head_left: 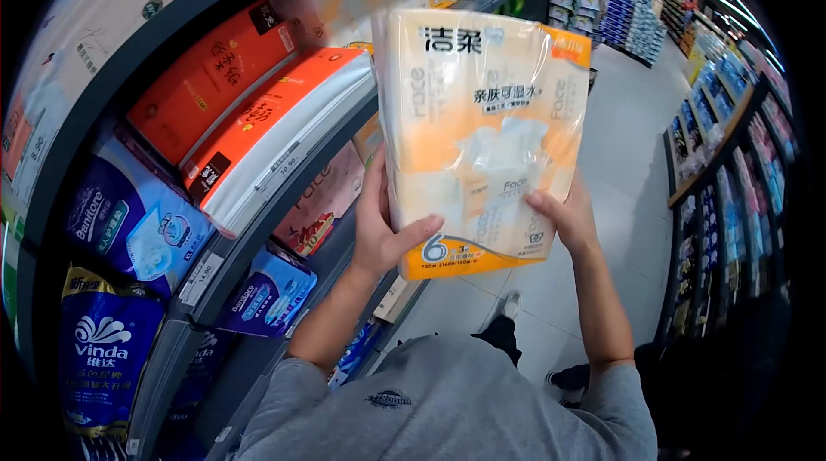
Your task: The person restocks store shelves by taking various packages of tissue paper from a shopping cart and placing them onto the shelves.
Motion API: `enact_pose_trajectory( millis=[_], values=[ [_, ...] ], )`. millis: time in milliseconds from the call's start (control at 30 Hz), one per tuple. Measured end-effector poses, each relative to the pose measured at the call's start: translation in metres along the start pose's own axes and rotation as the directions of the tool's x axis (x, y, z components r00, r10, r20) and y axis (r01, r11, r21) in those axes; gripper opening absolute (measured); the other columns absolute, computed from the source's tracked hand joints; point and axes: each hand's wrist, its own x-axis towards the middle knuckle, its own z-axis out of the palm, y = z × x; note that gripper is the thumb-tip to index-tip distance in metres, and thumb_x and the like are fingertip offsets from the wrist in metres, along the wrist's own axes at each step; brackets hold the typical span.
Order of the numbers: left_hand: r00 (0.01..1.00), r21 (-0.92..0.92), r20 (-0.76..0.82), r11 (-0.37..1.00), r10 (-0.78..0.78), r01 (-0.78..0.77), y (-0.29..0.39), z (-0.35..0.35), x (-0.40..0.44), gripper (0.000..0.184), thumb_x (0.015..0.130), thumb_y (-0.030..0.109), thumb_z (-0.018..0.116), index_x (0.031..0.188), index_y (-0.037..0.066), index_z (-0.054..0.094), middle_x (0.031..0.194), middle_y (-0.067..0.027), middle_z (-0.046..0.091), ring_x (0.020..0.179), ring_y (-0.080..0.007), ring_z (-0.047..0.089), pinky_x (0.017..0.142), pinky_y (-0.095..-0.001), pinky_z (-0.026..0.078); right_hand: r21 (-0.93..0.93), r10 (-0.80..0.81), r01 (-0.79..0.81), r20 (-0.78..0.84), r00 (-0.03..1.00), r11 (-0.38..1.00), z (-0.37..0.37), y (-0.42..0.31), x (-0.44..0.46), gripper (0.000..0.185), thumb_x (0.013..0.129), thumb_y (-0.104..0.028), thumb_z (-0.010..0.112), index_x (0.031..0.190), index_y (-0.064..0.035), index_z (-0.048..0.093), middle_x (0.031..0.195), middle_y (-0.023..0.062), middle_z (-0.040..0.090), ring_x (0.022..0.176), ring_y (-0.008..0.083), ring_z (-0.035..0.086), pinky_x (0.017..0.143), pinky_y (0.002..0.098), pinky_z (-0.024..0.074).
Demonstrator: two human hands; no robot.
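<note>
A large orange-and-white pack of facial tissues (482, 143) in clear plastic wrap is held upright in front of me. My left hand (387, 224) grips its lower left side, thumb across the front. On the lower right side, my right hand (564, 216) presses its thumb to the front while its fingers go behind. The fingers behind the pack are mostly hidden. Close to the pack's left edge, an orange-and-white tissue pack (280, 134) lies on the shelf.
Curved shelving (331, 147) runs along my left, with a blue Vinda pack (107, 358) and a blue Benitore pack (142, 212). More stocked shelves (731, 143) stand at the right. A tiled aisle floor (628, 117) lies between them.
</note>
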Motion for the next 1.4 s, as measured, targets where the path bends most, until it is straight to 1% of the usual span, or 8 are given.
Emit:
enact_pose_trajectory(
  millis=[267, 467, 500, 633, 733, 800, 1000, 1400],
  values=[
    [0.943, 0.585, -0.033, 0.772, 0.331, -0.251, -0.027, -0.022, 0.138, 0.098, 0.063, 0.014, 0.083, 0.137, -0.004, 0.021, 0.129, -0.0175, 0.042, 0.117, -0.0247, 0.047, 0.097, -0.0358, 0.039, 0.136, -0.414, 0.392, 0.238, 0.879, 0.91, -0.039, 0.03, 0.221, 0.059, 0.066, -0.013, 0.08, 0.114, 0.0028, 0.048, 0.101, 0.0108, 0.062, 0.088, 0.0172, 0.062, 0.076, 0.0293, 0.0508],
    [0.878, 0.943, -0.16, 0.333, 0.451, 0.001, -0.033, -0.025, 0.218, 0.08, 0.062, 0.014, 0.084, 0.126, -0.004, 0.038, 0.112, -0.0152, 0.059, 0.106, -0.0216, 0.057, 0.092, -0.0323, 0.043, 0.133, -0.515, 0.5, 0.313, 0.798, 0.856, -0.031, 0.034, 0.362, 0.038, 0.061, -0.012, 0.083, 0.091, 0.0011, 0.063, 0.078, 0.0047, 0.066, 0.075, 0.0147, 0.062, 0.072, 0.0273, 0.049],
    [0.885, 0.96, -0.146, 0.28, 0.442, 0.018, -0.036, -0.034, 0.229, 0.052, 0.068, 0.013, 0.08, 0.112, -0.001, 0.056, 0.102, -0.0113, 0.065, 0.096, -0.0213, 0.061, 0.084, -0.0313, 0.046, 0.111, -0.533, 0.53, 0.336, 0.777, 0.841, -0.027, 0.039, 0.381, 0.031, 0.061, -0.01, 0.082, 0.085, 0.0006, 0.065, 0.076, 0.0044, 0.066, 0.073, 0.0141, 0.062, 0.07, 0.0271, 0.0485],
    [0.891, 0.983, -0.169, 0.009, 0.421, 0.182, -0.06, -0.05, 0.245, 0.012, 0.076, 0.017, 0.073, 0.086, 0.01, 0.072, 0.086, -0.0055, 0.07, 0.079, -0.0222, 0.065, 0.07, -0.0313, 0.051, 0.234, -0.653, 0.616, 0.386, 0.652, 0.753, 0.0, 0.077, 0.434, 0.008, 0.065, -0.001, 0.076, 0.066, 0.0001, 0.068, 0.072, 0.0045, 0.068, 0.07, 0.014, 0.062, 0.066, 0.0262, 0.0491],
    [0.91, 0.974, -0.121, -0.131, 0.397, 0.187, -0.072, -0.068, 0.242, 0.018, 0.074, 0.013, 0.075, 0.09, 0.007, 0.071, 0.086, -0.0048, 0.07, 0.078, -0.0184, 0.064, 0.069, -0.029, 0.05, 0.21, -0.701, 0.701, 0.463, 0.543, 0.682, 0.014, 0.103, 0.455, 0.011, 0.068, -0.001, 0.076, 0.071, 0.0015, 0.065, 0.074, 0.0068, 0.068, 0.071, 0.015, 0.063, 0.067, 0.0276, 0.0518],
    [0.881, 0.952, -0.278, -0.016, 0.384, 0.307, -0.067, -0.064, 0.244, 0.021, 0.072, 0.012, 0.077, 0.091, 0.006, 0.07, 0.088, -0.0054, 0.07, 0.081, -0.0189, 0.064, 0.073, -0.0295, 0.05, 0.295, -0.569, 0.487, 0.454, 0.686, 0.822, 0.03, 0.122, 0.461, 0.031, 0.063, -0.003, 0.08, 0.087, 0.0032, 0.061, 0.087, 0.0093, 0.067, 0.079, 0.016, 0.063, 0.071, 0.0285, 0.0509],
    [0.777, 0.819, -0.574, 0.169, 0.258, 0.548, -0.055, -0.057, 0.249, 0.036, 0.068, 0.012, 0.079, 0.098, -0.002, 0.064, 0.096, -0.0128, 0.067, 0.088, -0.0232, 0.062, 0.08, -0.0321, 0.048, 0.298, -0.461, 0.352, 0.539, 0.705, 0.887, 0.048, 0.128, 0.466, 0.05, 0.061, -0.017, 0.084, 0.098, 0.0022, 0.057, 0.092, 0.0104, 0.067, 0.087, 0.0181, 0.063, 0.081, 0.0288, 0.0481],
    [0.737, 0.761, -0.649, 0.173, 0.19, 0.625, -0.06, -0.051, 0.248, 0.049, 0.067, 0.007, 0.079, 0.108, -0.003, 0.056, 0.107, -0.0128, 0.064, 0.097, -0.024, 0.06, 0.088, -0.0344, 0.047, 0.209, -0.49, 0.49, 0.667, 0.562, 0.846, 0.038, 0.121, 0.476, 0.056, 0.059, -0.019, 0.086, 0.102, 0.0051, 0.058, 0.094, 0.0146, 0.068, 0.089, 0.0224, 0.064, 0.081, 0.0331, 0.0497]
  ],
)
